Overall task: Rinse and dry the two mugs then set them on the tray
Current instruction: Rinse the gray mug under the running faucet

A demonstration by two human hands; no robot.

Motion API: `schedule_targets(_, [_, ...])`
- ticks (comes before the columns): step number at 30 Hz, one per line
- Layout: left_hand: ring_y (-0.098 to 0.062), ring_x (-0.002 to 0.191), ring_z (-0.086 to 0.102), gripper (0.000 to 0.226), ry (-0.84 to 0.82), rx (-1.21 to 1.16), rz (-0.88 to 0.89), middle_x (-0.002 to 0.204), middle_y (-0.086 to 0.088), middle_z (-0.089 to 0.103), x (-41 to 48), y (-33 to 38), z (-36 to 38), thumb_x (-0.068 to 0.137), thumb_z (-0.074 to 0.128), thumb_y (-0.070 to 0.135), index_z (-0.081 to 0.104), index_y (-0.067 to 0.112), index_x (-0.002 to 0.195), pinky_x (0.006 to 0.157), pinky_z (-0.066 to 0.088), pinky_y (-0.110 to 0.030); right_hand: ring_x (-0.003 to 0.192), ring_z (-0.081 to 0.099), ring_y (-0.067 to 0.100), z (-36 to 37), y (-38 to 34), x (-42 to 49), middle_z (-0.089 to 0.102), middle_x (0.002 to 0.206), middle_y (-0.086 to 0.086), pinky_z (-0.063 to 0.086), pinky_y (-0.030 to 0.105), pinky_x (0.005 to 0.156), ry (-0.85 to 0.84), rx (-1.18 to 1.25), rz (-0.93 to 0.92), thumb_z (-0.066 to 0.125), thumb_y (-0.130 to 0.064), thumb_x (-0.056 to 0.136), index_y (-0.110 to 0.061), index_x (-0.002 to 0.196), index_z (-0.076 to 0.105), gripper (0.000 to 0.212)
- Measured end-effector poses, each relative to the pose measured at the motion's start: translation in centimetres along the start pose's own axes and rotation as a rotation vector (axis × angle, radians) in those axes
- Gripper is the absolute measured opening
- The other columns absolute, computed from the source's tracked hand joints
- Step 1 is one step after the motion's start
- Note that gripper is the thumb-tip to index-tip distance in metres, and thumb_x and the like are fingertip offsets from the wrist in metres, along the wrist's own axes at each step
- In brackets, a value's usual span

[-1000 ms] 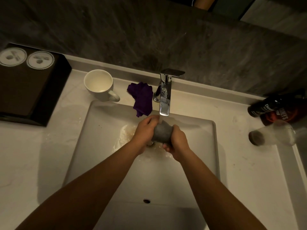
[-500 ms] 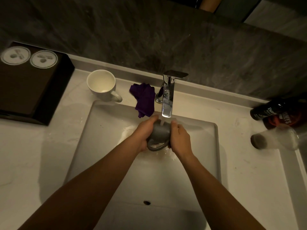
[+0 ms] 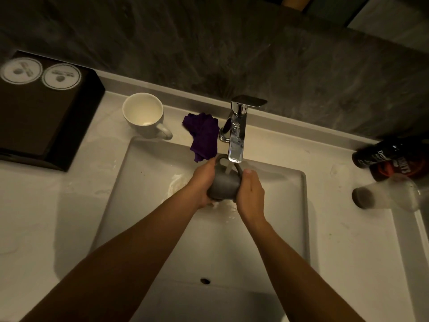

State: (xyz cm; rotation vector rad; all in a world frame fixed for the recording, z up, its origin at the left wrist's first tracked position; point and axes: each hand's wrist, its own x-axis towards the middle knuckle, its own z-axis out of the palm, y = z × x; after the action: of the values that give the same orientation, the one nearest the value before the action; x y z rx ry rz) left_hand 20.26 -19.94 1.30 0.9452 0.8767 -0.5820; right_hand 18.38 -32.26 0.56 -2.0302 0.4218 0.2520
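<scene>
Pale stone counter (image 3: 58, 217): carries everything; its left and front-left stretches lie bare, while its right edge is crowded.
Sink (image 3: 144, 182): set in the counter's middle. Both forearms reach in over its front edge, and the basin gives room to tip water out.
Black tray (image 3: 41, 126): at the counter's back left corner, with two round paper discs by its back edge. Most of its surface is bare, which looks like room enough for two mugs.
Bottles (image 3: 380, 154) and glass (image 3: 385, 194): on their sides at the right edge, well apart from the hands and off the likely path to the tray.
White mug (image 3: 144, 117): upright between the tray and the cloth, just behind the sink's back left corner. Whether it has been rinsed I cannot tell.
Purple cloth (image 3: 204, 135): crumpled at the sink's back edge, just left of the tap, with one end hanging into the basin.
Tap (image 3: 238, 131): a stream of water falls from its spout.
Grey mug (image 3: 224, 184): held over the basin under the spout, tilted, with the stream entering its mouth. I judge this is the rinsing step; drying has not yet begun.
Left hand (image 3: 202, 180): wrapped round the mug's left side.
Right hand (image 3: 250, 191): clasps the right side, thumb near the rim. The next move likely calls for emptying the mug and freeing one hand for the cloth nearby.
</scene>
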Motion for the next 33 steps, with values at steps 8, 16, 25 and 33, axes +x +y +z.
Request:
schedule_targets(8, [-0.018, 0.099, 0.074, 0.028, 0.068, 0.090, 0.548, 0.101, -0.004, 0.078, 0.7, -2.6, -1.3, 0.091, 0.073, 0.046, 0.080, 0.021, 0.101, 0.078, 0.060, -0.031, 0.053, 0.064, 0.024, -0.9, -2.0, 0.8, 0.076, 0.092, 0.021, 0.043, 0.020, 0.035, -0.336, 0.445, 0.688, 0.045, -0.063, 0.099, -0.012, 0.112, 0.063, 0.056])
schedule_targets(16, [-0.032, 0.102, 0.078, 0.064, 0.067, -0.316, 0.238, 0.111, -0.017, 0.079, 0.7, -3.3, -1.6, 0.070, 0.090, 0.050, 0.076, 0.007, 0.114, 0.096, 0.061, -0.051, 0.054, 0.058, 0.025, 0.2, -0.4, -1.7, 0.069, 0.074, 0.020, 0.038, 0.026, 0.043, -0.409, 0.418, 0.618, 0.042, -0.047, 0.105, -0.005, 0.097, 0.071, 0.052])
schedule_targets(25, [-0.039, 0.103, 0.076, 0.068, -0.130, -0.247, -0.058, 0.114, -0.020, 0.078, -0.5, -2.6, -4.3, 0.079, 0.084, 0.054, 0.064, 0.013, 0.129, 0.097, 0.059, -0.056, 0.051, 0.047, 0.012, -2.9, 1.8, -0.6, 0.061, 0.070, 0.007, 0.036, 0.026, 0.049, -0.402, 0.374, 0.450, 0.048, -0.029, 0.107, -0.003, 0.097, 0.069, 0.035])
schedule_targets(33, [-0.037, 0.094, 0.078, 0.086, -0.123, -0.014, -0.112, 0.116, -0.022, 0.076, -1.1, -1.9, -6.0, 0.066, 0.089, 0.063, 0.063, 0.012, 0.130, 0.079, 0.063, -0.047, 0.050, 0.052, 0.014, -3.4, 1.8, -0.5, 0.064, 0.072, 0.014, 0.047, 0.020, 0.045, -0.551, 0.369, 0.509, 0.061, -0.016, 0.101, 0.006, 0.100, 0.072, 0.025])
